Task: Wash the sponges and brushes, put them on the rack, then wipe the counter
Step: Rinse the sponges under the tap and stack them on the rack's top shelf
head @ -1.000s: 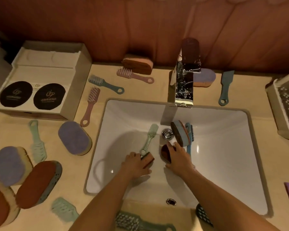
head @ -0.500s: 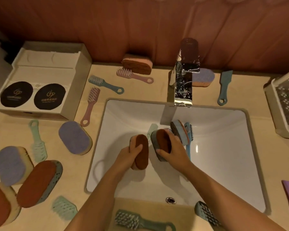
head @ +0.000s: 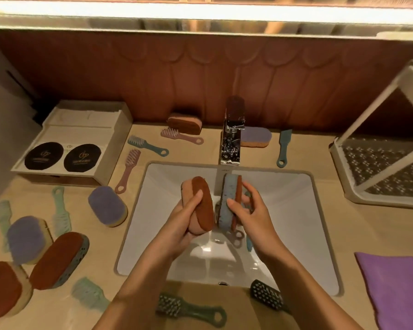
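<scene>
Two sponges are up over the sink, both on edge, close together; whether they touch, cannot tell. Pink-backed sponge (head: 202,203), rust scouring face toward the camera: left hand (head: 181,225) grip closed round it, thumb across the rust face. Blue-backed sponge (head: 228,198), rust face on its right side: right hand (head: 250,217) grip closed on it, thumb on the blue side, fingers behind. Something pink shows behind those fingers; can't make out what.

Both are held just below and in front of the faucet (head: 231,144) spout. Water running or not: cannot tell.

Step, as I read it: early washing stage, rinsing or squeezing this pair over the sink (head: 296,222). Many sponges and brushes lie unwashed on the counter (head: 343,234), so most of the task is left. The next move likely calls for wringing over the basin, then carrying right to the rack (head: 343,158), lifting clear of the sink rim, the rack's raised lip and its slanted frame leg.

Room: a pink brush handle (head: 237,235) lies in the basin under the hands. Bare counter runs between sink and rack. Purple cloth (head: 396,289) lies nearer the front, out of that line. Dark brush (head: 267,296) sits at the sink's front rim just beside the right forearm, with a green brush (head: 188,308) near the left forearm; both look easy to knock. Left counter crowded with sponges and brushes
</scene>
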